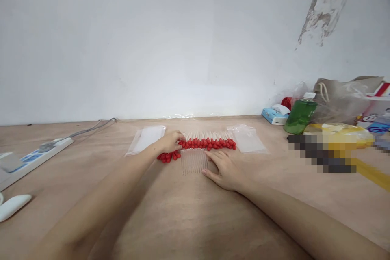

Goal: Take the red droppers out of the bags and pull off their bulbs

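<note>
A clear plastic comb (194, 161) lies on the table in front of me, its teeth pointing toward me. My right hand (224, 170) rests palm down at its right side, thumb and fingers apart, fingertips at the comb's edge. Beyond the comb runs a row of pale, thin sticks with red bulb-like ends (210, 143), the ends facing me. My left hand (172, 141) is at the left end of this row, its fingers closed around a red end. Below that hand lies a smaller bunch of red ends (168, 157), partly covered by my forearm.
Clear plastic bags lie left (149, 140) and right (248, 140) of the row. A power strip (36, 158) with a cable is at far left, near a white object (15, 207). At right stand a tissue pack (276, 114), a green bottle (301, 114) and yellow packaging (347, 134).
</note>
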The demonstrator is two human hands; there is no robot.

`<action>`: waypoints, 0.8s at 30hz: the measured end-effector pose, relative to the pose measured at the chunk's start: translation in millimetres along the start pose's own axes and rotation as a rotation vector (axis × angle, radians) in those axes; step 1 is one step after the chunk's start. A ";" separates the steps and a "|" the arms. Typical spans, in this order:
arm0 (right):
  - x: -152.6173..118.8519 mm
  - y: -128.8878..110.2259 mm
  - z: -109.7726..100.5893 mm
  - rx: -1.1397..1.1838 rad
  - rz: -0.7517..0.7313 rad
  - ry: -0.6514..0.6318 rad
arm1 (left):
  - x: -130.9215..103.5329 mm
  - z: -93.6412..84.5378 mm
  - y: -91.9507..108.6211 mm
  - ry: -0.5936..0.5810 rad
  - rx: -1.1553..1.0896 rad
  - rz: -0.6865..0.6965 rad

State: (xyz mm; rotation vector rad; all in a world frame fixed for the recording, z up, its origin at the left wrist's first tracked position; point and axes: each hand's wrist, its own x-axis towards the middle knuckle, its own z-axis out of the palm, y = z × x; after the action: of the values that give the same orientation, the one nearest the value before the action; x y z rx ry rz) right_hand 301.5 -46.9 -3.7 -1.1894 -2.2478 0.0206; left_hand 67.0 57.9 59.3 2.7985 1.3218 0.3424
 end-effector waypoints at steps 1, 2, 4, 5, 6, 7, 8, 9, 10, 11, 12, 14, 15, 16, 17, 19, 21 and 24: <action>0.0 0.2 0.2 0.001 -0.001 0.003 | 1.3 0.0 -0.7 -0.008 -0.002 0.012; 0.0 0.3 0.3 0.001 -0.002 0.006 | 1.9 0.2 -1.6 -0.011 -0.003 0.022; 0.0 0.1 0.2 0.001 -0.003 0.007 | 2.0 1.4 -4.3 -0.001 -0.004 0.036; 0.0 -0.1 -0.1 -0.003 -0.003 0.006 | 1.8 2.5 -6.0 0.014 -0.004 0.040; -0.1 -0.5 -0.6 -0.008 -0.003 0.004 | 1.6 3.8 -7.7 0.034 -0.005 0.044; -0.1 -1.0 -1.1 -0.015 -0.002 0.003 | 1.5 5.3 -9.4 0.059 -0.008 0.048; -0.2 -1.5 -1.6 -0.021 -0.002 0.004 | 1.4 6.6 -10.9 0.089 -0.012 0.051; -0.3 -2.0 -2.1 -0.027 -0.002 0.006 | 1.2 7.6 -11.9 0.122 -0.018 0.053; -0.5 -2.5 -2.5 -0.031 -0.001 0.012 | 0.7 8.1 -12.4 0.162 -0.026 0.049; -0.7 -2.7 -2.7 -0.033 -0.002 0.021 | -0.5 8.1 -12.1 0.210 -0.034 0.040; -0.9 -2.8 -2.6 -0.034 -0.001 0.031 | -2.6 7.7 -11.0 0.267 -0.043 0.023; -1.5 -2.2 -1.5 -0.034 -0.005 0.066 | -10.3 6.8 -6.4 0.390 -0.055 -0.023; -1.8 -1.7 -0.7 -0.035 -0.009 0.095 | -16.2 7.2 -2.8 0.459 -0.068 -0.047; -2.0 -1.0 0.3 -0.037 -0.010 0.135 | -23.3 8.8 1.5 0.533 -0.101 -0.069; -2.2 -0.3 1.3 -0.039 -0.004 0.182 | -31.3 11.8 6.5 0.604 -0.154 -0.088; -2.6 1.0 2.5 -0.047 0.014 0.285 | -48.2 22.2 18.2 0.743 -0.386 -0.115; -3.1 1.5 2.5 -0.058 0.012 0.365 | -63.9 35.8 31.3 0.717 -0.623 -0.097; -4.6 1.0 -0.1 -0.092 -0.094 0.394 | -80.4 52.1 51.1 0.583 -0.713 -0.008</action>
State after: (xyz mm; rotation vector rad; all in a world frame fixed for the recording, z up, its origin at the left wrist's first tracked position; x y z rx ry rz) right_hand 304.2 -49.9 -6.1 -1.0292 -1.9678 -0.3295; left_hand 67.2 -32.8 -0.4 2.1429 0.9763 1.3878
